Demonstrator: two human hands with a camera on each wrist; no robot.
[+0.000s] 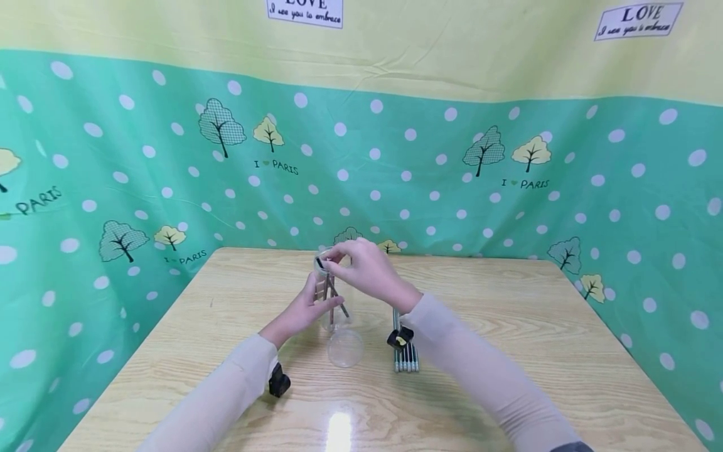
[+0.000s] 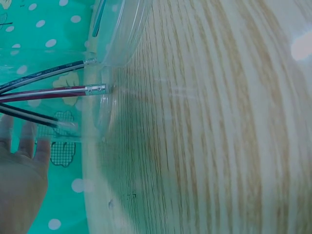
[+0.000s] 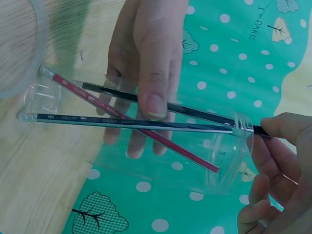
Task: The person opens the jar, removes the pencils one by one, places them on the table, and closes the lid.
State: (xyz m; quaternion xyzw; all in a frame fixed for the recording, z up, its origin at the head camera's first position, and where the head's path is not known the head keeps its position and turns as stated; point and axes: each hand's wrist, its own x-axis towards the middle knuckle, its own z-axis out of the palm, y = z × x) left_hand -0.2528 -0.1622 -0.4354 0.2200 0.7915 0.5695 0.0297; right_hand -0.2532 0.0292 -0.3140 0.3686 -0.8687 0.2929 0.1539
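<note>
A clear plastic jar [image 3: 226, 168] is held by my left hand [image 1: 305, 304], its thumb in front and fingers behind the wall in the right wrist view. Inside the jar lie a red pencil [image 3: 97, 102] and two dark pencils, crossing one another, eraser ends toward the base. At the jar's mouth, my right hand [image 1: 364, 270] pinches the dark end of a black pencil [image 3: 261, 130] between thumb and fingers. Most of that pencil's length is within the jar.
On the wooden table [image 1: 254, 276], a round clear lid [image 1: 346, 349] lies in front of the jar. Several pencils [image 1: 407, 361] lie side by side under the right forearm, partly hidden by the black wrist camera [image 1: 400, 339]. A green dotted cloth [image 1: 373, 188] hangs behind.
</note>
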